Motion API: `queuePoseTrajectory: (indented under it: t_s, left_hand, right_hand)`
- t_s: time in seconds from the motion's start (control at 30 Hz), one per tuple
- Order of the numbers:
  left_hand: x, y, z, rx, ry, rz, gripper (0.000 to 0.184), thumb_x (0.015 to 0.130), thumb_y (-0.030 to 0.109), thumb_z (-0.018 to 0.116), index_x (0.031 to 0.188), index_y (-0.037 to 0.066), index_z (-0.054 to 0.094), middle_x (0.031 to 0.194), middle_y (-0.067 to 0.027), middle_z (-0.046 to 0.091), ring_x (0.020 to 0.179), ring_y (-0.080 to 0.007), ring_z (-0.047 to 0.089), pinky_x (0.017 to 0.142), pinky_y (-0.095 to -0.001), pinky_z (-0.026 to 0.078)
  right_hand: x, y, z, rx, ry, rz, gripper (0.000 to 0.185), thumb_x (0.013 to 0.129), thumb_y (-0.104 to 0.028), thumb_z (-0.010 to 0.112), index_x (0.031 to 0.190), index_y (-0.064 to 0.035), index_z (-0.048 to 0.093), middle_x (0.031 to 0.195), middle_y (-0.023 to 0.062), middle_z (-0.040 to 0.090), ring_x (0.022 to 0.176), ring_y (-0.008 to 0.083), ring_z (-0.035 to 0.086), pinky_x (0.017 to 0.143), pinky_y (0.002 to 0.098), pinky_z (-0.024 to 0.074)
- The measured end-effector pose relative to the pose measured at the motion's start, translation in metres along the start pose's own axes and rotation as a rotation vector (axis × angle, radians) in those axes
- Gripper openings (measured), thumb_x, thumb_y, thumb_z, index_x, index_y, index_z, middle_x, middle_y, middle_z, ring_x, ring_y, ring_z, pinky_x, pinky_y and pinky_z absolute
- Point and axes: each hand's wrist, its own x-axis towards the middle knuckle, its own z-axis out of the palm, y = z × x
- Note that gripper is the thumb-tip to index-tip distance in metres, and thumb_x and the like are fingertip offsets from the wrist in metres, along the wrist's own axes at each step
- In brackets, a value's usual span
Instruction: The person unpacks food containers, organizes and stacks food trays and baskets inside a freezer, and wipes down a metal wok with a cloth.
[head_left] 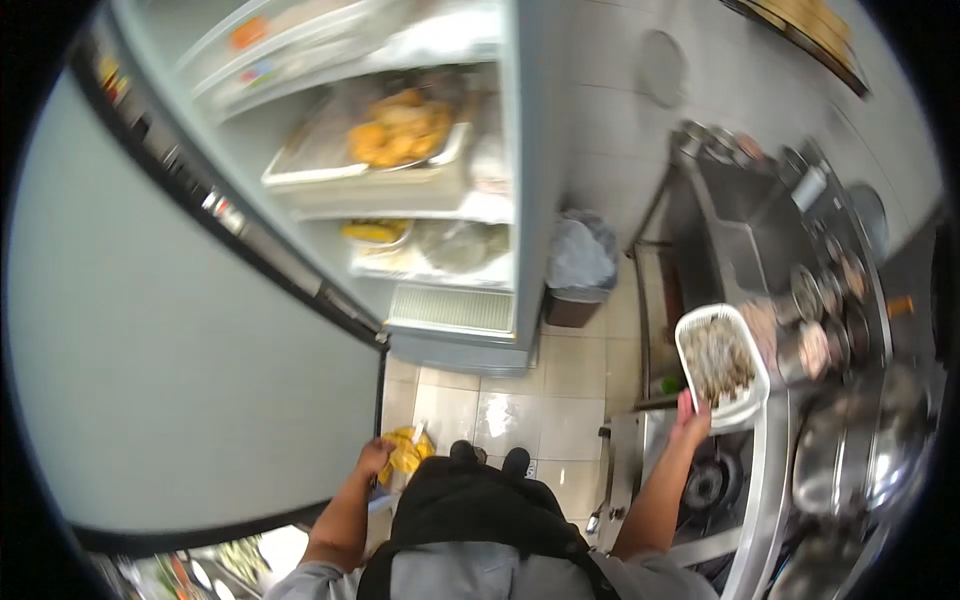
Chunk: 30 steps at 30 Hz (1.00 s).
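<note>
My right hand [690,420] grips the near edge of a white plastic basket [757,362], held out over the counter's edge beside the stove. Inside lie several greyish pieces that look like raw shrimp [718,357]. My left hand [376,457] is low by the open fridge door [190,330], closed on a crumpled yellow bag [408,450] with a white patch. The ends of the left fingers are partly hidden against the bag, and its contents cannot be made out.
An open fridge [450,365] holds a tray [375,188] of orange food [400,130] and bagged items. Beside it stands a lined trash bin [580,265]. At right are a metal sink [725,200], seasoning containers [805,350], a gas burner [708,482] and a large steel pan [830,460].
</note>
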Motion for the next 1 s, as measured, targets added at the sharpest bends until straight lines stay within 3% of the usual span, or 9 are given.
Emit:
queuePoseTrajectory:
  t_s: [0.2,0.33,0.47,0.6,0.67,0.73,0.8,0.93,1.0]
  left_hand:
    - [-0.014,0.07,0.001,-0.513,0.062,0.011,0.033,0.09,0.036,0.059,0.107,0.008,0.061,0.089,-0.0023,0.064,0.077,-0.0129,0.06,0.071,-0.027,0.047]
    - [-0.002,0.132,-0.003,-0.613,-0.046,-0.009,0.045,0.091,0.046,0.054,0.118,0.01,0.056,0.101,-0.0029,0.064,0.088,-0.0126,0.06,0.074,-0.0295,0.048]
    - [0.04,0.117,-0.002,-1.124,-0.559,0.003,0.062,0.09,0.056,0.051,0.127,0.007,0.05,0.117,-0.0096,0.06,0.103,-0.0184,0.057,0.083,-0.036,0.048]
    - [0.012,0.119,-0.044,-1.533,-0.402,0.01,0.067,0.091,0.053,0.049,0.132,0.0,0.043,0.128,-0.0162,0.054,0.118,-0.029,0.051,0.103,-0.0431,0.039]
    - [0.012,0.116,-0.062,-1.577,-0.295,0.063,0.061,0.094,0.046,0.047,0.132,-0.001,0.043,0.129,-0.017,0.052,0.119,-0.0298,0.051,0.103,-0.0433,0.039]
    - [0.02,0.096,-0.066,-1.583,-0.16,0.096,0.059,0.095,0.044,0.047,0.133,-0.001,0.042,0.13,-0.0173,0.051,0.119,-0.0303,0.051,0.102,-0.0437,0.039]
    - [0.035,0.078,-0.068,-1.62,-0.128,0.095,0.052,0.095,0.037,0.049,0.131,0.0,0.043,0.13,-0.016,0.051,0.117,-0.0286,0.052,0.101,-0.0432,0.041]
    - [0.048,0.059,-0.07,-1.6,-0.024,0.015,0.047,0.094,0.033,0.053,0.129,0.002,0.046,0.126,-0.0132,0.054,0.114,-0.026,0.054,0.1,-0.041,0.041]
    - [0.05,0.055,-0.068,-1.588,-0.013,-0.012,0.045,0.094,0.032,0.054,0.127,0.003,0.048,0.123,-0.012,0.056,0.113,-0.0251,0.054,0.1,-0.0399,0.041]
  right_hand:
    - [-0.083,0.061,-0.032,-0.274,-0.407,0.262,0.02,0.082,-0.012,0.044,0.084,0.0032,0.057,0.064,0.0144,0.06,0.059,0.0257,0.064,0.054,0.0366,0.0572]
    - [-0.152,0.108,0.002,-0.591,-0.574,0.629,0.016,0.078,-0.011,0.05,0.089,0.0002,0.052,0.076,0.017,0.061,0.063,0.0324,0.065,0.053,0.0419,0.0564]
    - [-0.205,0.173,0.068,-0.914,-0.852,0.76,0.023,0.079,-0.015,0.05,0.089,0.0054,0.052,0.072,0.0195,0.06,0.058,0.0336,0.063,0.049,0.0439,0.0544]
    - [-0.247,0.225,0.157,-1.061,-1.099,0.746,0.026,0.082,-0.022,0.054,0.087,0.004,0.056,0.072,0.0173,0.061,0.054,0.0317,0.062,0.048,0.0434,0.0532]
    - [-0.281,0.238,0.212,-1.177,-1.164,0.587,0.035,0.086,-0.033,0.056,0.086,0.0017,0.058,0.07,0.0129,0.061,0.058,0.0258,0.061,0.049,0.0379,0.0512]
    - [-0.271,0.283,0.254,-1.372,-1.515,-0.23,0.045,0.088,-0.044,0.056,0.091,0.0007,0.06,0.071,0.0087,0.061,0.066,0.0219,0.061,0.056,0.0342,0.0502]
    - [-0.266,0.327,0.311,-1.397,-1.418,-0.225,0.048,0.091,-0.047,0.051,0.1,-0.0002,0.06,0.077,0.0087,0.062,0.073,0.0207,0.059,0.066,0.0323,0.0491]
    - [-0.298,0.369,0.412,-0.804,-1.017,0.472,0.043,0.095,-0.04,0.045,0.113,-0.0018,0.052,0.1,0.0133,0.059,0.083,0.0236,0.059,0.072,0.0375,0.0502]
    - [-0.292,0.396,0.437,-0.746,-0.986,0.509,0.041,0.096,-0.038,0.044,0.113,-0.0014,0.051,0.103,0.0143,0.058,0.087,0.0248,0.06,0.074,0.039,0.0504]
